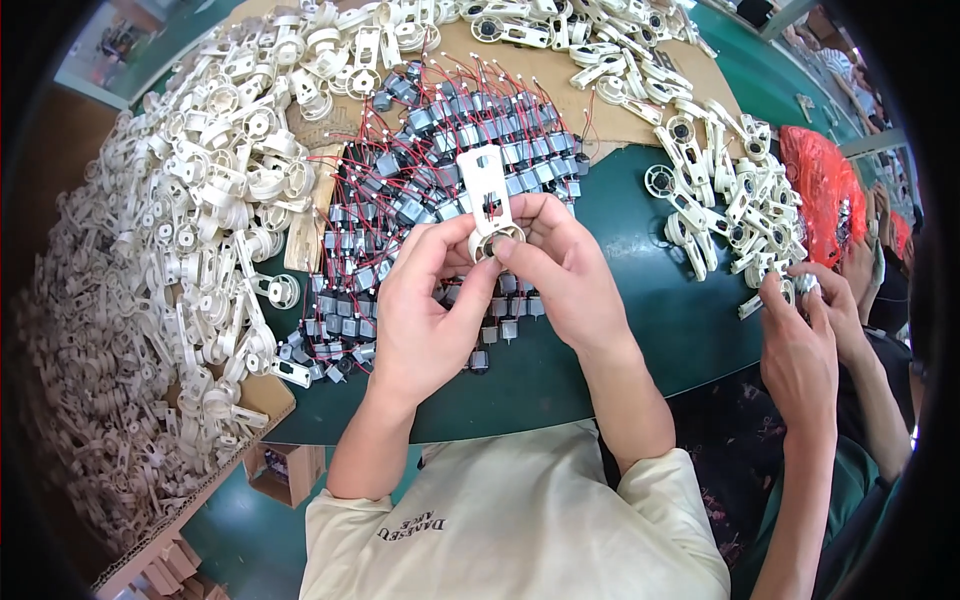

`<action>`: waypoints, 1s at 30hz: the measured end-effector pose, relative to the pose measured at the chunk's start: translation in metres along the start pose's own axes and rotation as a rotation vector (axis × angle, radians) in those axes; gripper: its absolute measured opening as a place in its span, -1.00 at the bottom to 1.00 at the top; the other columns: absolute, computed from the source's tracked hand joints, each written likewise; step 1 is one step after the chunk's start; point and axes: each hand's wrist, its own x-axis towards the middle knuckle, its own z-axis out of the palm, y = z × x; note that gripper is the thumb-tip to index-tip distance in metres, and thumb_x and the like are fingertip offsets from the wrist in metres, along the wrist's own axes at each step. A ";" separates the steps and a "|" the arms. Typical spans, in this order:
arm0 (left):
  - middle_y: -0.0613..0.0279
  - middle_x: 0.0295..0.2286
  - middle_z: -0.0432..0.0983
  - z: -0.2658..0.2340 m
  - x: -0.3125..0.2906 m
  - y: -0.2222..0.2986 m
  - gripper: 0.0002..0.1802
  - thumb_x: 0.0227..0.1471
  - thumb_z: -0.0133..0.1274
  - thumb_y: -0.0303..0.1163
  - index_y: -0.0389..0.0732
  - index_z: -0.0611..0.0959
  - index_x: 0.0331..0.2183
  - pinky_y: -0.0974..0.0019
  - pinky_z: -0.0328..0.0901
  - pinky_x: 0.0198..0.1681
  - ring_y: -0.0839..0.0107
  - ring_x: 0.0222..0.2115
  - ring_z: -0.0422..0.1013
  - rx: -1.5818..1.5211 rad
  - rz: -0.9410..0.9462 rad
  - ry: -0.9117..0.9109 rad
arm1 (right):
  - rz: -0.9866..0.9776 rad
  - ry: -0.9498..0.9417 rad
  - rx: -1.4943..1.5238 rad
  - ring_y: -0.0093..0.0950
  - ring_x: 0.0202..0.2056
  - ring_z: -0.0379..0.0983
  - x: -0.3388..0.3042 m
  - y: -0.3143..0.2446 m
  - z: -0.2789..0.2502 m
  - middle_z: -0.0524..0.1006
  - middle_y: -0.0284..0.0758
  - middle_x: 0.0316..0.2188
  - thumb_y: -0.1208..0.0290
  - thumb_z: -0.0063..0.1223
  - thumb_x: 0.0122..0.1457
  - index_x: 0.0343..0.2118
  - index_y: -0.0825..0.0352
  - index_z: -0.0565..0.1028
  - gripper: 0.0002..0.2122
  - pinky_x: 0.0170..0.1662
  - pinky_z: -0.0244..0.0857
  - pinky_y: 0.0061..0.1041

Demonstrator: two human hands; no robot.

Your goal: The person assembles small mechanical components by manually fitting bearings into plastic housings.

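Between my two hands is a white plastic housing (486,180) with a flat arm pointing away from me and a round ring at the near end. My left hand (430,305) grips the ring from the left, its thumb at the ring's near edge. From the right, my right hand (560,265) holds the same ring, thumb pressed onto a dark part inside it; the thumbs hide most of that part. Just beneath and beyond lie many small grey motors (430,200) with red wires, set in rough rows on the green table (620,300).
A large heap of white housings (200,220) fills the left side, partly in a cardboard box (265,400). More white housings (700,190) lie at the right. A co-worker's hands (800,330) hold a white part there, near a red plastic bag (820,190).
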 end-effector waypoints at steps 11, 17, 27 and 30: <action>0.20 -0.48 0.40 -0.008 0.003 -0.002 -0.75 -0.03 0.20 -0.43 -0.33 0.54 -0.30 0.39 0.28 -0.45 0.43 -0.53 0.38 0.076 0.098 0.077 | -0.070 -0.058 -0.239 -0.65 -0.27 0.40 0.001 0.006 0.011 0.47 -0.28 -0.29 0.64 -0.09 0.22 -0.11 0.45 0.25 -0.80 -0.25 0.32 -0.65; 0.11 -0.25 0.45 -0.015 -0.001 0.018 -0.53 -0.04 0.16 -0.53 -0.31 0.49 -0.03 0.38 0.37 -0.24 0.41 -0.29 0.45 0.141 0.183 -0.061 | -0.150 -0.008 -0.153 -0.61 -0.23 0.41 0.002 -0.012 -0.017 0.48 -0.35 -0.21 0.59 0.04 0.17 -0.09 0.39 0.36 -0.75 -0.13 0.31 -0.61; -0.04 -0.26 0.47 -0.144 -0.028 0.011 -0.76 0.02 0.07 -0.43 -0.29 0.55 -0.22 0.06 0.32 -0.21 -0.02 -0.27 0.43 1.148 -0.242 0.342 | -0.419 0.399 -0.732 -0.63 -0.19 0.37 0.005 -0.029 -0.032 0.49 -0.37 -0.23 0.50 0.00 0.23 -0.13 0.40 0.46 -0.82 -0.08 0.24 -0.65; -0.07 -0.17 0.41 -0.141 -0.035 -0.013 -0.62 0.00 0.07 -0.46 -0.26 0.48 -0.08 0.01 0.31 -0.18 -0.05 -0.21 0.41 1.318 -0.225 0.238 | -0.302 0.194 -0.726 -0.66 -0.38 0.41 0.000 -0.017 -0.003 0.52 -0.40 -0.41 0.56 0.04 0.17 -0.25 0.40 0.52 -0.89 -0.30 0.30 -0.65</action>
